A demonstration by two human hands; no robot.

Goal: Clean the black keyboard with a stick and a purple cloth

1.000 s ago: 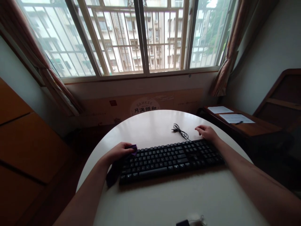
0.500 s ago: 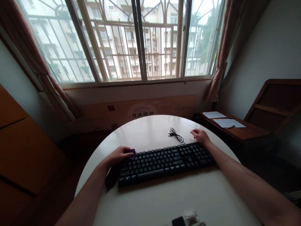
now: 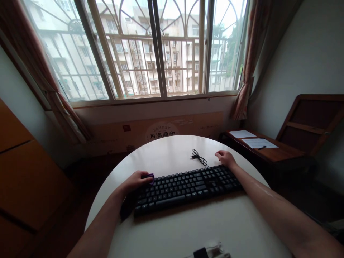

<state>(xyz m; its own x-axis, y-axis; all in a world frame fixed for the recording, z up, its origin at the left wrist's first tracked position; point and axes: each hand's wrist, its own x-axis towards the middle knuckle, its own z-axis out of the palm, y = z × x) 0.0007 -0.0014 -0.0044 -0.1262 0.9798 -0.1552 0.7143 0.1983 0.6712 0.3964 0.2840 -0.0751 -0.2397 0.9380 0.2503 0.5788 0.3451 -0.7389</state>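
Note:
A black full-size keyboard (image 3: pixel 177 190) lies slightly slanted on the white round table. At its far left corner my left hand (image 3: pixel 138 179) is closed on a small folded purple cloth (image 3: pixel 152 178), which sits against the top-left keys. My right hand (image 3: pixel 225 158) rests by the far right corner, its fingers curled together; whether anything is between them is hidden. Near it, behind the keyboard, lies a bundled black cable (image 3: pixel 199 157). A dark object (image 3: pixel 127 209) shows beside the keyboard's left end, partly covered by my left forearm; its kind is unclear.
The white table (image 3: pixel 166 236) has a rounded far edge. At its near edge is a small black and clear object (image 3: pixel 201 252), cut off by the frame. To the right, a wooden chair (image 3: pixel 290 150) holds paper sheets (image 3: pixel 259 143) and a pen (image 3: pixel 262 147). A barred window stands ahead.
The view has tilted up and shifted slightly. My left hand with the purple cloth and my right hand stay at almost the same spots on the keyboard.

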